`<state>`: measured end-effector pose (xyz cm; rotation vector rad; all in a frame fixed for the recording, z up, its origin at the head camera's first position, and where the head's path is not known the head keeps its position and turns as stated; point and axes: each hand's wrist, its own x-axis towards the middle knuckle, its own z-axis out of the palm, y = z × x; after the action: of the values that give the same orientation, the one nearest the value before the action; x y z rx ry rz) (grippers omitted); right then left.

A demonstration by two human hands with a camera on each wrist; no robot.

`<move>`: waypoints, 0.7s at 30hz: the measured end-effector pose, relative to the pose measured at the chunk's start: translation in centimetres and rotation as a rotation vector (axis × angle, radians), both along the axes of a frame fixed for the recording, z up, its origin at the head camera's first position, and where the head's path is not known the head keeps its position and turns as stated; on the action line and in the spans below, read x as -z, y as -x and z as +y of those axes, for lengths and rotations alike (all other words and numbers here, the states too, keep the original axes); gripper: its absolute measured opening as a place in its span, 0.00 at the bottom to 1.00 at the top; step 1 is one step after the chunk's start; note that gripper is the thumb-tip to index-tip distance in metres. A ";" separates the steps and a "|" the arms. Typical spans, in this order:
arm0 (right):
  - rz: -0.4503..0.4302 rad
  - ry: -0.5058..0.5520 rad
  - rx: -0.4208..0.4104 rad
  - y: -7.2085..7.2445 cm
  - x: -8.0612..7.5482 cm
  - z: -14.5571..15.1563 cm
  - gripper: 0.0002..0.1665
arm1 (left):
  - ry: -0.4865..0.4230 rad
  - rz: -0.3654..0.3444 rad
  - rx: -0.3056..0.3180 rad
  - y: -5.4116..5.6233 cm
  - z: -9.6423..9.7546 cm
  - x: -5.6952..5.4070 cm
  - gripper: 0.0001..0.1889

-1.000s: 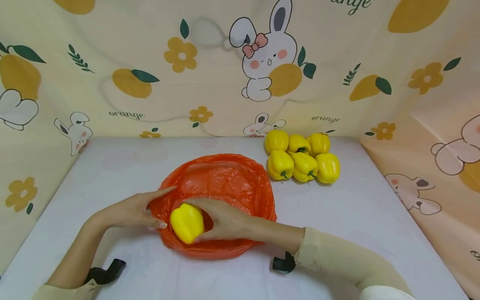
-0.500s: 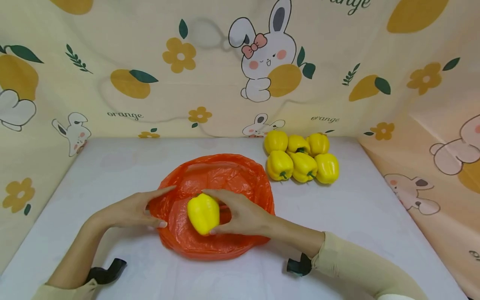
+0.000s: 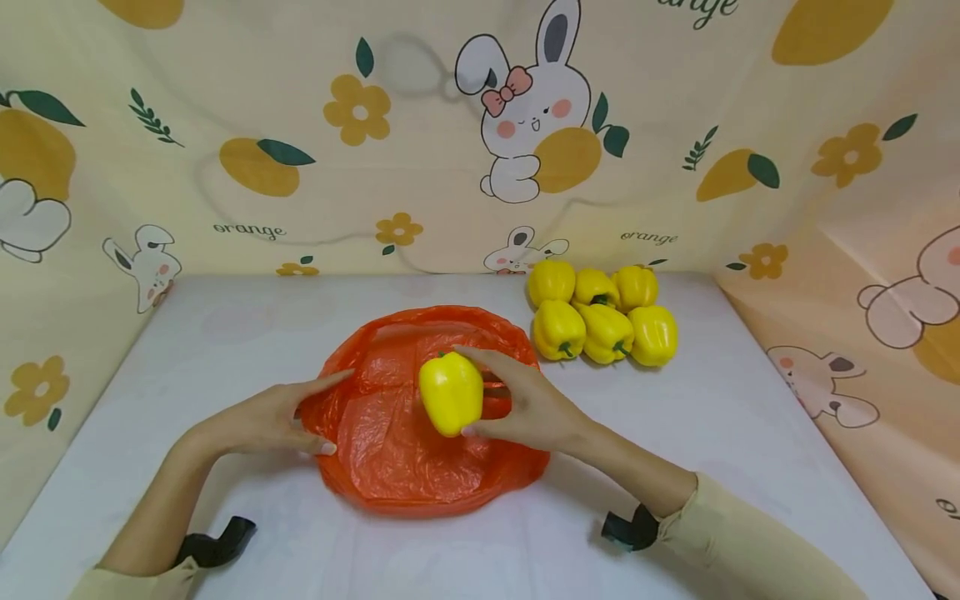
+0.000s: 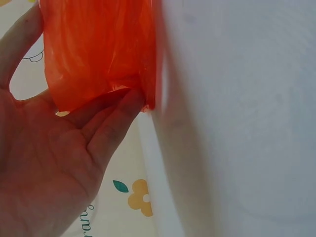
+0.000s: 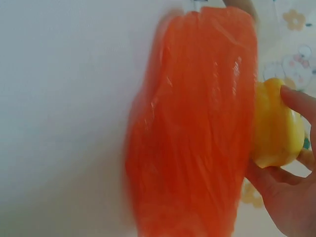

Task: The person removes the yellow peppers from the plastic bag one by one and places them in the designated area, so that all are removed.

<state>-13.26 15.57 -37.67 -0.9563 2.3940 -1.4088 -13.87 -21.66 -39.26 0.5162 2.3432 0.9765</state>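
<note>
A yellow bell pepper [image 3: 451,393] is in my right hand [image 3: 525,404], thumb on one side and fingers on the other, above the mouth of a red plastic bag [image 3: 375,454]. The bag stands wide open on the table, its inside bare where I can see it. My left hand [image 3: 266,421] rests against the bag's left side with fairly straight fingers, thumb and index apart along the rim. In the left wrist view, fingers [image 4: 116,126] touch the outer wall of the bag. The right wrist view shows the pepper [image 5: 277,126] partly hidden behind the bag.
Several yellow bell peppers [image 3: 603,321] sit in two rows at the back right, close to the bag's right rim. A cream cloth [image 3: 420,183] with rabbits and oranges hangs behind the white table [image 3: 247,333]. Black wrist pieces [image 3: 630,529] hang below both forearms.
My right hand has carried the yellow bell pepper right and away from me, from the bag's left front to over its middle. My left hand has stayed at the bag's left side.
</note>
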 end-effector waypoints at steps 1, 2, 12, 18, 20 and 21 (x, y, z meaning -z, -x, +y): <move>-0.003 0.007 0.012 0.1 -0.1 0.4 0.53 | -0.002 0.005 0.002 0.0 0.0 0.0 0.50; 0.000 0.012 0.025 0.2 -0.3 0.7 0.53 | 0.001 0.012 0.005 -0.1 0.1 0.0 0.50; -0.002 -0.005 0.156 0.4 -1.2 4.6 0.53 | -0.004 0.045 0.018 -0.2 0.2 0.3 0.51; -0.010 -0.008 0.216 0.4 -1.1 6.9 0.53 | -0.030 0.028 -0.007 -0.2 0.5 0.6 0.51; -0.002 -0.001 0.232 0.4 -1.0 7.7 0.54 | -0.038 0.025 -0.019 -0.2 0.6 0.7 0.52; 0.001 -0.003 0.242 0.3 -1.0 8.1 0.54 | -0.041 0.025 -0.022 -0.2 0.7 0.7 0.52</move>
<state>-13.58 23.66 -36.64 -0.6842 2.5817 -1.4817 -13.70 -20.98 -40.00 0.5223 2.3601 1.0352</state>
